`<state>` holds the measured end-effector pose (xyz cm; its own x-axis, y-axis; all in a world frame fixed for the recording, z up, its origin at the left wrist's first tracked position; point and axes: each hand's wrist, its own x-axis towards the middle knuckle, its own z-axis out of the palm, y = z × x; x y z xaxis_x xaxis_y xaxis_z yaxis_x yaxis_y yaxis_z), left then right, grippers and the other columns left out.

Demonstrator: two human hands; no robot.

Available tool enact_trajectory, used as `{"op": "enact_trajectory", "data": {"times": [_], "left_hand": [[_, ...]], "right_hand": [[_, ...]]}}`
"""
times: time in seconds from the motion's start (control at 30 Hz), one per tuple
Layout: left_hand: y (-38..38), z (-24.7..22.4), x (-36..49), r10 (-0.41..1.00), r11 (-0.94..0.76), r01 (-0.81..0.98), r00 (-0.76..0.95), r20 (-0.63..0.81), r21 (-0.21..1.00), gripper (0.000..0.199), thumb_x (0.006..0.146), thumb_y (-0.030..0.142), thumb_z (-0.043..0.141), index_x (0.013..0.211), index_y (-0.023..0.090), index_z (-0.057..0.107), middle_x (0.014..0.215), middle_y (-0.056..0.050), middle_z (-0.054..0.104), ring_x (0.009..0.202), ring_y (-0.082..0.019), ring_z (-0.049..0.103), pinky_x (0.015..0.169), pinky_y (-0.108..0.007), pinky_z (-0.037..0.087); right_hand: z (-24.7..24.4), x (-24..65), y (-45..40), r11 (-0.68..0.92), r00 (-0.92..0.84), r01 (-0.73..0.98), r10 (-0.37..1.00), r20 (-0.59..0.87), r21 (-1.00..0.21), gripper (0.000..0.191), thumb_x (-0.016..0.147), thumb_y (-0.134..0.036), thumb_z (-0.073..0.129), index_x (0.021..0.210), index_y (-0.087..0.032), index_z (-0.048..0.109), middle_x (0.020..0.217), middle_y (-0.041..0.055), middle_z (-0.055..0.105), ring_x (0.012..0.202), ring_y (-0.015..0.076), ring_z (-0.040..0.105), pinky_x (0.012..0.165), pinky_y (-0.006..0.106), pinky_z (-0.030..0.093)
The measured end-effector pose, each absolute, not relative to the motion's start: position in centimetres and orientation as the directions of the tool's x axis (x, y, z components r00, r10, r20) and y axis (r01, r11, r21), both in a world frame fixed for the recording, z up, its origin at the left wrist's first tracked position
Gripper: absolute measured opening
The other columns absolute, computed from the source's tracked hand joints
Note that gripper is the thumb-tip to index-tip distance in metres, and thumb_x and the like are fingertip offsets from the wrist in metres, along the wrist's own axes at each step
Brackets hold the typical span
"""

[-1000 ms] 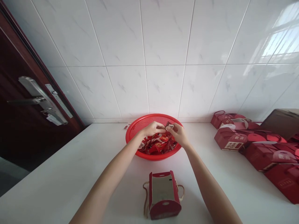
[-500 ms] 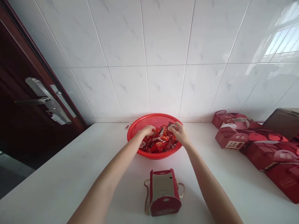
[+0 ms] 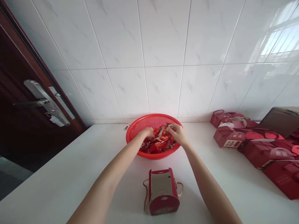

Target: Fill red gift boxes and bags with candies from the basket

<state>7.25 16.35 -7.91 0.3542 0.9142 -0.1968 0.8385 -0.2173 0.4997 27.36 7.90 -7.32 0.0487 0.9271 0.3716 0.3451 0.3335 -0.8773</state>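
Note:
A red plastic colander basket (image 3: pixel 136 126) stands by the wall, with red-wrapped candies (image 3: pixel 158 145) heaped inside. My left hand (image 3: pixel 148 133) reaches in from the left, fingers curled down among the wrappers; its fingertips and anything between them are hidden. At the basket's right side, my right hand (image 3: pixel 177 133) pinches a dark-red wrapped candy (image 3: pixel 170 126) with a pale label. Nearer me, between my forearms, an open red gift box (image 3: pixel 164 205) sits on the white table, its pale inside showing and twine cords lying at both sides.
Several red gift boxes (image 3: pixel 259 152) with handles crowd the table's right side, beside a brownish box (image 3: pixel 277 119). A small packet (image 3: pixel 127 127) lies behind the basket's left rim. White wall tiles (image 3: pixel 163 90) rise behind, and a dark door (image 3: pixel 21 130) stands at left.
My left hand has sunk a little deeper among the candies. My right hand keeps its pinch on the labelled candy, nearly in place. The whole view has shifted slightly.

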Motion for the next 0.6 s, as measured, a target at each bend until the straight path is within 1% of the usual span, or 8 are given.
{"op": "enact_trajectory", "data": {"times": [0.07, 0.13, 0.2, 0.27, 0.33, 0.43, 0.5, 0.6], "left_hand": [[16.0, -7.8, 7.5, 0.903, -0.236, 0.848, 0.371, -0.214, 0.475, 0.021, 0.056, 0.025, 0.076, 0.052, 0.020, 0.056, 0.056, -0.003, 0.061, 0.058, -0.021, 0.059, 0.054, -0.029, 0.041], [15.7, -7.6, 7.8, 0.891, -0.262, 0.848, 0.396, -0.222, 0.462, 0.016, 0.057, 0.026, 0.076, 0.064, 0.021, 0.062, 0.071, -0.003, 0.068, 0.066, -0.021, 0.061, 0.056, -0.027, 0.042], [15.5, -7.5, 8.1, 0.873, -0.297, 0.829, 0.437, -0.217, 0.474, 0.019, 0.058, 0.027, 0.075, 0.075, 0.022, 0.066, 0.085, -0.003, 0.073, 0.074, -0.021, 0.063, 0.059, -0.025, 0.043], [15.3, -7.4, 8.3, 0.850, -0.330, 0.809, 0.479, -0.219, 0.487, 0.020, 0.060, 0.026, 0.074, 0.079, 0.023, 0.068, 0.090, -0.002, 0.074, 0.078, -0.020, 0.064, 0.062, -0.024, 0.044], [15.2, -7.3, 8.5, 0.834, -0.348, 0.799, 0.503, -0.228, 0.490, 0.015, 0.062, 0.025, 0.072, 0.076, 0.023, 0.068, 0.086, -0.001, 0.074, 0.076, -0.019, 0.064, 0.062, -0.024, 0.045], [15.0, -7.3, 8.5, 0.834, -0.349, 0.807, 0.499, -0.234, 0.477, 0.004, 0.064, 0.023, 0.068, 0.066, 0.021, 0.065, 0.070, 0.000, 0.068, 0.066, -0.018, 0.060, 0.060, -0.025, 0.043], [14.9, -7.3, 8.5, 0.841, -0.343, 0.812, 0.490, -0.231, 0.473, 0.005, 0.064, 0.021, 0.067, 0.061, 0.021, 0.062, 0.063, 0.001, 0.064, 0.060, -0.017, 0.056, 0.058, -0.026, 0.043], [15.0, -7.4, 8.5, 0.852, -0.325, 0.809, 0.475, -0.221, 0.490, 0.004, 0.062, 0.018, 0.067, 0.063, 0.020, 0.064, 0.059, 0.002, 0.061, 0.056, -0.016, 0.054, 0.056, -0.026, 0.042]], "right_hand": [[-7.3, 27.3, 7.9, 0.335, 0.045, 0.347, 0.927, 0.372, -0.876, 0.032, 0.078, -0.042, 0.058, 0.060, -0.023, 0.039, 0.054, -0.0030, 0.047, 0.051, 0.0126, 0.041, 0.049, 0.027, 0.032], [-7.3, 27.3, 7.9, 0.332, 0.042, 0.351, 0.928, 0.369, -0.875, 0.031, 0.078, -0.042, 0.057, 0.060, -0.023, 0.040, 0.054, -0.0027, 0.048, 0.051, 0.0127, 0.041, 0.049, 0.026, 0.032], [-7.2, 27.3, 7.8, 0.329, 0.042, 0.358, 0.929, 0.367, -0.874, 0.030, 0.078, -0.042, 0.057, 0.061, -0.023, 0.040, 0.055, -0.0026, 0.048, 0.052, 0.0131, 0.042, 0.049, 0.027, 0.032], [-7.2, 27.3, 7.8, 0.327, 0.045, 0.366, 0.929, 0.368, -0.871, 0.030, 0.077, -0.042, 0.057, 0.061, -0.024, 0.039, 0.056, -0.0027, 0.048, 0.052, 0.0133, 0.042, 0.050, 0.027, 0.032], [-7.1, 27.3, 7.7, 0.327, 0.049, 0.373, 0.928, 0.370, -0.868, 0.031, 0.077, -0.042, 0.057, 0.060, -0.024, 0.038, 0.055, -0.0030, 0.047, 0.052, 0.0133, 0.041, 0.050, 0.027, 0.031], [-7.1, 27.3, 7.8, 0.327, 0.052, 0.380, 0.926, 0.373, -0.865, 0.032, 0.077, -0.042, 0.057, 0.060, -0.024, 0.036, 0.054, -0.0036, 0.045, 0.051, 0.0130, 0.039, 0.050, 0.027, 0.030], [-7.1, 27.3, 7.8, 0.328, 0.052, 0.383, 0.926, 0.375, -0.864, 0.032, 0.077, -0.041, 0.057, 0.060, -0.024, 0.035, 0.054, -0.0037, 0.044, 0.051, 0.0128, 0.038, 0.049, 0.027, 0.030], [-7.1, 27.3, 7.8, 0.331, 0.053, 0.387, 0.924, 0.379, -0.860, 0.034, 0.077, -0.041, 0.057, 0.059, -0.024, 0.034, 0.053, -0.0038, 0.043, 0.051, 0.0125, 0.037, 0.048, 0.026, 0.030]]}}
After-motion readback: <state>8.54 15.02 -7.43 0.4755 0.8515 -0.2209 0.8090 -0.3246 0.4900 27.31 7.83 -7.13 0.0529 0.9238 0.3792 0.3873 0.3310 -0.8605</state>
